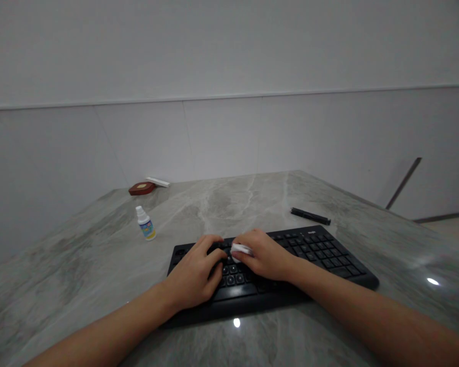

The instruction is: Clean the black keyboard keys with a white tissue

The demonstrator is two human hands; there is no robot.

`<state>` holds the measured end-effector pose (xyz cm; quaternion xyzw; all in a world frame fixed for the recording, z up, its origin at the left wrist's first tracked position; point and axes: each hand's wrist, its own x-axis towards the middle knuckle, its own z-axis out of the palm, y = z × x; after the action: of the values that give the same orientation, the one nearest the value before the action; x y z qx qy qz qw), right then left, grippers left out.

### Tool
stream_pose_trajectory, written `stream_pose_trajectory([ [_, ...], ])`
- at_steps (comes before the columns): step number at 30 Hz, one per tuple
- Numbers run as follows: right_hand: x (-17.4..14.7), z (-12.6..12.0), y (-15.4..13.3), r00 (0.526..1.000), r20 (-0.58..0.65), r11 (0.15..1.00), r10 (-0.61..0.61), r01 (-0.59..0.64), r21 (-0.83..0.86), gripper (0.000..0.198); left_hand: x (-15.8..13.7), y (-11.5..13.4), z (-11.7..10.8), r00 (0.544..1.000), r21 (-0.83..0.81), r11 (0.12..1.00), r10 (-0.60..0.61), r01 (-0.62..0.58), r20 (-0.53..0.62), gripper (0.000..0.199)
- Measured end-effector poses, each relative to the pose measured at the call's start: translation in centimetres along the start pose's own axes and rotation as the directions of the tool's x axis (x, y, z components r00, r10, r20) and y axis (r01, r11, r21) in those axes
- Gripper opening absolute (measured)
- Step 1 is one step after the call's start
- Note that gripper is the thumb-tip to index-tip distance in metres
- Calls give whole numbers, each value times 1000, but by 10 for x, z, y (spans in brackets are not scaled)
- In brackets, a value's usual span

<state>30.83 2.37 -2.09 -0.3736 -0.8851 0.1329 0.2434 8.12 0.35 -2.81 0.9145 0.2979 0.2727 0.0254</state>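
Keyboard point(235, 291), black, lying flat on the grey, veined surface point(99, 270), below centre and near the wearer; both hands are upon it. From left to right: a reddish-brown case point(141, 189) with a pale label lies near the far edge. Nearer the wearer stands a small white bottle point(146, 226), upright, its cap uppermost, its label blue and yellow. A thin white strip point(158, 181) lies at the right of the case, its left end overlapping the case in this view; whether the two touch cannot be told. The left hand point(199, 270) lies over the left part of the keyboard, palm down, fingers bent and spread apart; which keys the fingertips touch cannot be made out. The right hand point(265, 253), just beside it, pinches a folded white wipe point(241, 249) between thumb and fingers, over the keys. Between the hands, several keys show pale outlines. Beyond the keyboard's far edge, towards the right, lies a slender black rod point(310, 216), set aslant. The number keys lie uncovered, right of the right hand.
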Motion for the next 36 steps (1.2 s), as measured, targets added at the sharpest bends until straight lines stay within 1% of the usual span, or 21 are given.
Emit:
stream_pose_trajectory([
  [2, 0, -3, -1, 999, 34, 999, -30, 29, 15, 15, 0, 0, 0, 1000, -3, 1000, 0, 0, 4, 21],
  [4, 0, -6, 0, 998, 46, 999, -33, 33, -16, 17, 0, -1, 1, 1000, -5, 1000, 0, 0, 4, 20],
  [7, 1, -7, 2, 1000, 3, 996, 9, -8, -91, 17, 0, -1, 1, 1000, -5, 1000, 0, 0, -1, 20],
  [9, 1, -4, 2, 999, -24, 996, 24, -26, -84, 15, 0, -1, 1, 1000, -8, 1000, 1, -1, 0, 21],
  [13, 0, -2, -1, 999, 27, 999, -38, 38, -9, 12, 0, 0, 0, 1000, -4, 1000, 3, -3, 5, 21],
  [15, 0, -5, 1, 998, 34, 998, -51, 53, -41, 13, 0, 0, 0, 1000, 2, 1000, 4, -4, -4, 21],
  [17, 0, -10, 5, 999, -16, 995, -38, 36, -96, 13, 0, 0, 0, 1000, 6, 1000, 9, -9, -19, 21],
  [19, 0, -15, 9, 995, -97, 993, -15, 3, -117, 13, 0, 0, 0, 999, 2, 999, 41, -41, -26, 22],
  [20, 0, -17, 11, 992, -124, 994, -2, -11, -111, 13, 0, 0, -1, 997, -2, 997, 74, -74, -23, 23],
  [22, 0, -21, 14, 990, -137, 994, 15, -29, -103, 14, 0, 0, -2, 986, -14, 986, 167, -167, 11, 27],
  [24, -1, -23, 14, 994, -110, 993, 20, -32, -112, 15, 0, 1, -3, 969, -30, 971, 238, -236, 67, 30],
  [25, -1, -24, 14, 996, -83, 993, 14, -24, -118, 15, 0, 1, -4, 964, -39, 968, 251, -249, 91, 31],
  [27, -3, -25, 13, 1000, -14, 992, -15, 13, -124, 13, 1, 1, -5, 962, -53, 969, 248, -243, 117, 31],
  [30, -5, -27, 10, 996, 69, 990, -65, 73, -124, 14, 2, 2, -5, 964, -56, 971, 236, -231, 120, 31],
  [32, -5, -29, 8, 994, 91, 987, -67, 79, -137, 15, 3, 2, -6, 964, -58, 972, 234, -228, 127, 33],
  [36, -5, -31, 5, 992, 123, 985, -35, 55, -163, 13, 5, 4, -8, 963, -69, 973, 226, -218, 146, 34],
])
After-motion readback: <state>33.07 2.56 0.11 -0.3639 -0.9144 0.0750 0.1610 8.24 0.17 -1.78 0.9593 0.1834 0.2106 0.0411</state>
